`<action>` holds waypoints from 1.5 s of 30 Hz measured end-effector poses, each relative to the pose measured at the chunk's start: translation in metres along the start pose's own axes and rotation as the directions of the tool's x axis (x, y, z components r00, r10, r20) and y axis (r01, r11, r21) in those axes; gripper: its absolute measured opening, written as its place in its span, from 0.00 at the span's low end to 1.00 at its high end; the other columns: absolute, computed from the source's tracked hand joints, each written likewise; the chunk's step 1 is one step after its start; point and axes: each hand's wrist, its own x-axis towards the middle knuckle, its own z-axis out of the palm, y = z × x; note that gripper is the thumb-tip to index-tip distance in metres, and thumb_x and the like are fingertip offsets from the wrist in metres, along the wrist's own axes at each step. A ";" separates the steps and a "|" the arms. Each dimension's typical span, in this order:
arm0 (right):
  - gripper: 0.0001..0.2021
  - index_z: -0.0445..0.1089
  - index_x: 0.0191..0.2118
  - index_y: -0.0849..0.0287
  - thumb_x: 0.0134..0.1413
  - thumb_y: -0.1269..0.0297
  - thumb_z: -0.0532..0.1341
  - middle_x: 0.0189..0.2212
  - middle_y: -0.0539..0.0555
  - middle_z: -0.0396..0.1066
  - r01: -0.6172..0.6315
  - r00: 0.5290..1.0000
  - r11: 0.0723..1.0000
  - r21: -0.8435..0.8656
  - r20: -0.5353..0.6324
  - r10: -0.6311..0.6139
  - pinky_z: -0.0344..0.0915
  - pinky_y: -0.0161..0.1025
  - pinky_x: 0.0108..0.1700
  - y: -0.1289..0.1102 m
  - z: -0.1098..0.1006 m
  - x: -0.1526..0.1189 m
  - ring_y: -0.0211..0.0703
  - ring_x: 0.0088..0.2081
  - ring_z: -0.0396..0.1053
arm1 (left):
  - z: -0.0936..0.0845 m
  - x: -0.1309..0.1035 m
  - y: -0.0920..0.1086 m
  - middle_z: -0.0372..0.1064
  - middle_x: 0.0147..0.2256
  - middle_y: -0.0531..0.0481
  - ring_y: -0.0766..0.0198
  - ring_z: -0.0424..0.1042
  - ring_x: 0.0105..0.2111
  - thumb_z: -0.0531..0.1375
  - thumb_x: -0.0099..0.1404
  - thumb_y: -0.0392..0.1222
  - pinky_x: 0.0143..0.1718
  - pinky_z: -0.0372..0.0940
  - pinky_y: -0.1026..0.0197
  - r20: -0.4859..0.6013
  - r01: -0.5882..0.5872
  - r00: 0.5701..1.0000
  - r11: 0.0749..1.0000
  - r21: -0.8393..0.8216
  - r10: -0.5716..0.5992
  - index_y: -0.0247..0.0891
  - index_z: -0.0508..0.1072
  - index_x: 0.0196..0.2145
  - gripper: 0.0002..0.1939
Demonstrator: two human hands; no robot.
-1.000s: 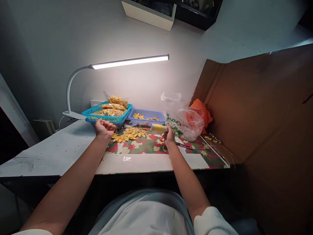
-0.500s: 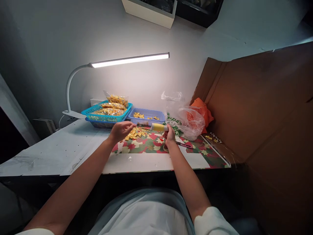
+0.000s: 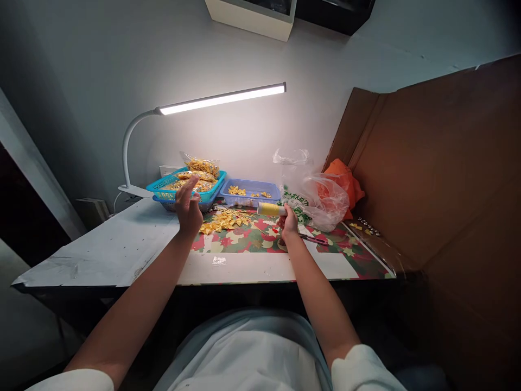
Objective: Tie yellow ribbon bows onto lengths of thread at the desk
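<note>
My right hand (image 3: 288, 221) is closed around one end of a spool of yellow thread (image 3: 269, 209), held level above the table. My left hand (image 3: 189, 214) is raised to the left with its fingers pointing up and the thumb apart; I see nothing in it. To its right, a pile of small yellow ribbon bows (image 3: 222, 221) lies on the patterned red and green sheet (image 3: 244, 241). Thin yellow sticks (image 3: 241, 215) lie behind the pile. A slim dark-and-pink tool (image 3: 314, 239) rests beside my right wrist.
A turquoise basket (image 3: 157, 190) with bagged yellow pieces stands behind my left hand. Right of it is a blue basket (image 3: 274, 194) with some yellow bows. Plastic bags (image 3: 325, 201) and a cardboard wall (image 3: 431, 174) flank the right. A lamp (image 3: 223, 99) hangs above.
My left hand has moved left and up, away from the spool, and its fingers have opened from a pinch. My right hand keeps holding the spool. The camera view has shifted slightly.
</note>
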 end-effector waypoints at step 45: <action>0.28 0.68 0.45 0.58 0.46 0.41 0.62 0.26 0.47 0.64 0.335 0.906 0.782 -0.526 0.407 -0.114 0.62 0.34 0.30 -0.015 -0.001 -0.011 0.36 0.27 0.63 | 0.033 -0.032 0.006 0.75 0.33 0.46 0.57 0.73 0.32 0.63 0.53 0.67 0.33 0.66 0.60 0.632 0.298 0.735 0.954 0.025 -0.246 0.36 0.78 0.40 0.30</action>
